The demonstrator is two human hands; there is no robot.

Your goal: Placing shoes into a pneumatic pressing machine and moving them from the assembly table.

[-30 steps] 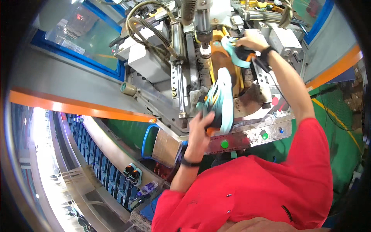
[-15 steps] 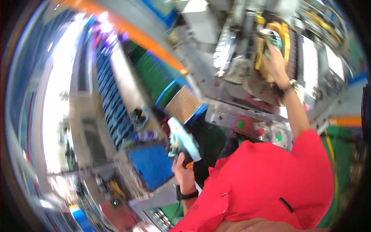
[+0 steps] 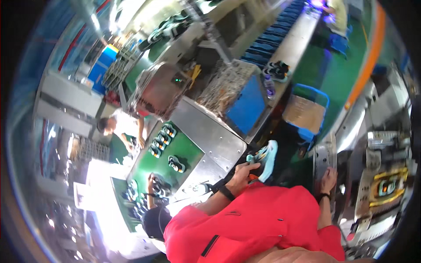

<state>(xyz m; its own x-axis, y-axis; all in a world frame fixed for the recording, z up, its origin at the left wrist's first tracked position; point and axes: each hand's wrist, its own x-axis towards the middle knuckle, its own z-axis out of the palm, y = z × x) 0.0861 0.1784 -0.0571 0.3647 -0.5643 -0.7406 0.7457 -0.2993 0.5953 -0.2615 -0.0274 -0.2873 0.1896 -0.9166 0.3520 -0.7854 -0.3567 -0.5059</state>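
My left hand grips a sports shoe with a pale aqua sole and a dark upper, tilted with its sole toward the right. At the machine on the right, my right hand rests on the metal control panel, fingers slightly bent and nothing seen in them. Whether a button lies under the fingers is hidden. Beyond this hand, a yellow-edged fixture in the machine holds a dark piece with an orange-and-light middle.
A blue-framed cart stands ahead. To the left is a green-topped table with several shoes, where a co-worker and another person in a dark cap work. A conveyor runs away, beside a blue-sided box.
My view has swung left. My right hand has come off the yellow fixture and down to the control panel. My left hand still holds the shoe.
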